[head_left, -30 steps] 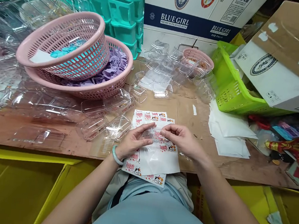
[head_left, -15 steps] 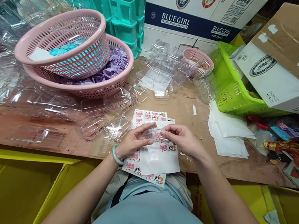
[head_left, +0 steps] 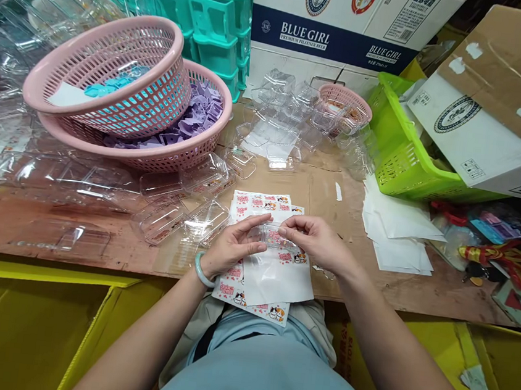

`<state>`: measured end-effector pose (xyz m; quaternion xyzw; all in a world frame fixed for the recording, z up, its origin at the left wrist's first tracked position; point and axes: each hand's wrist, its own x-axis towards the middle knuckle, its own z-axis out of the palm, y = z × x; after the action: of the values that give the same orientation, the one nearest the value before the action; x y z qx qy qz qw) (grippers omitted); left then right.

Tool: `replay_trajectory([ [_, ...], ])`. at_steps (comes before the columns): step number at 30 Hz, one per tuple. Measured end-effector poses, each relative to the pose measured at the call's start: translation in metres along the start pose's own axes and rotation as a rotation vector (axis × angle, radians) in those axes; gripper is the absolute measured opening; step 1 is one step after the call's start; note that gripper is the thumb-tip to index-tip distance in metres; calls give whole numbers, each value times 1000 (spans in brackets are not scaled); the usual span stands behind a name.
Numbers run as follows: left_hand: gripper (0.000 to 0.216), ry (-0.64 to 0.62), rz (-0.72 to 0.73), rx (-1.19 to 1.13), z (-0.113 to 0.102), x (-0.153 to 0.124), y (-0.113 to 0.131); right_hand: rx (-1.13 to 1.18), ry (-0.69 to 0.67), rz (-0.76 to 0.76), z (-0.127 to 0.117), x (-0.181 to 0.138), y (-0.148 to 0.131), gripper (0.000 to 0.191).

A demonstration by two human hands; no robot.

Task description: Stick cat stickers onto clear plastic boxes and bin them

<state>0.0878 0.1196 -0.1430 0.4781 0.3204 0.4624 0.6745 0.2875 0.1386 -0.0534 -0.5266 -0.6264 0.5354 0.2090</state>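
Between my hands, above the sheets, is a small clear plastic case (head_left: 275, 236) with red print showing on or through it. My left hand (head_left: 235, 243), wearing a pale bangle, holds its left end between thumb and fingers. At its upper right, my right hand (head_left: 318, 241) has thumb and forefinger pinched; whether they hold the case or a sticker on it is hard to see. A sticker sheet (head_left: 255, 309) with red lettering and cartoon cats lies beneath, overhanging the table edge. On it rests a mostly white backing sheet (head_left: 276, 283) with a few stickers left.
Several clear plastic cases (head_left: 162, 219) lie to the left. Behind them, a pink basket (head_left: 161, 73) of blue pieces sits in a larger pink basket (head_left: 219, 119) of purple pieces. White papers (head_left: 398, 234) lie to the right, near a green basket (head_left: 399, 141) under a carton (head_left: 481, 131).
Almost nothing differs. My right hand has shifted very slightly left; my left hand keeps its hold on the case.
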Motion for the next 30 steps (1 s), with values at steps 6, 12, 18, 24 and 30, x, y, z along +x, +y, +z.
replay_trajectory([
  [6, 48, 55, 10, 52, 8, 1, 6, -194, 90, -50, 8, -1, -6, 23],
  [12, 33, 200, -7, 181, 23, 3, 13, -358, 245, -87, 18, -7, -1, 13],
  [18, 34, 216, -4, 183, 29, -1, 11, -357, 373, -145, 26, -16, 10, 28],
  [24, 31, 271, 50, 163, 24, -5, 3, -384, 669, -154, 17, -28, 43, 22],
  [30, 32, 306, 151, 155, 41, -8, 8, 203, 693, -22, 40, -25, 51, 80],
])
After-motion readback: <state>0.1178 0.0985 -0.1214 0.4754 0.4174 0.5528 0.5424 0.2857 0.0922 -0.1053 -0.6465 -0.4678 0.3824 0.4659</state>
